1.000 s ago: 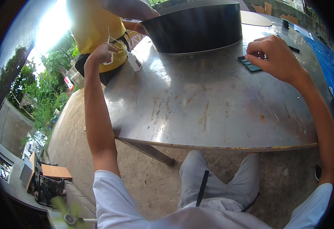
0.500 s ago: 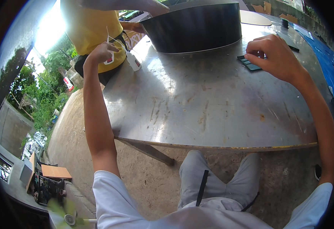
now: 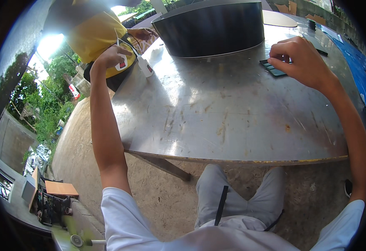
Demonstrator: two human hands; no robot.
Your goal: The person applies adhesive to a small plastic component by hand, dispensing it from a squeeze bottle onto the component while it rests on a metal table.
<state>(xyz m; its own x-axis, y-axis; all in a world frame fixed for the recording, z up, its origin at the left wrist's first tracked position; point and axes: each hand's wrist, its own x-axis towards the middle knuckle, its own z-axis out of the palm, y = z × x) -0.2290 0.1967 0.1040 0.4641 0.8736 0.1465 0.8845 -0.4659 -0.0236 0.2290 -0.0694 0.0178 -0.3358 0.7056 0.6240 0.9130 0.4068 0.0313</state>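
My left hand (image 3: 112, 56) is closed around a white squeeze bottle (image 3: 123, 65) with a red mark and a thin nozzle pointing up. A second white bottle (image 3: 145, 67) with a thin, bent nozzle stands tilted beside it at the table's left edge. On the right, my right hand (image 3: 300, 62) hangs over a flat, dark rectangular case (image 3: 275, 72) with a teal surface. Its fingers are curled and the thumb meets the fingertips near the case's edge. Anything pinched there is too small to make out. A large black curved-walled piece (image 3: 210, 31) stands on the far side.
The metal table (image 3: 199, 121) is scratched and stained. A person in a yellow top (image 3: 93, 37) stands at its far left, one hand near the black piece. A pale board (image 3: 279, 19), a dark spool (image 3: 312, 25) and blue sheets (image 3: 350, 58) lie far right.
The person in yellow has leaned left and drawn an arm out of the black piece. A pale upright strip now shows at its left rim. My hands have barely moved.
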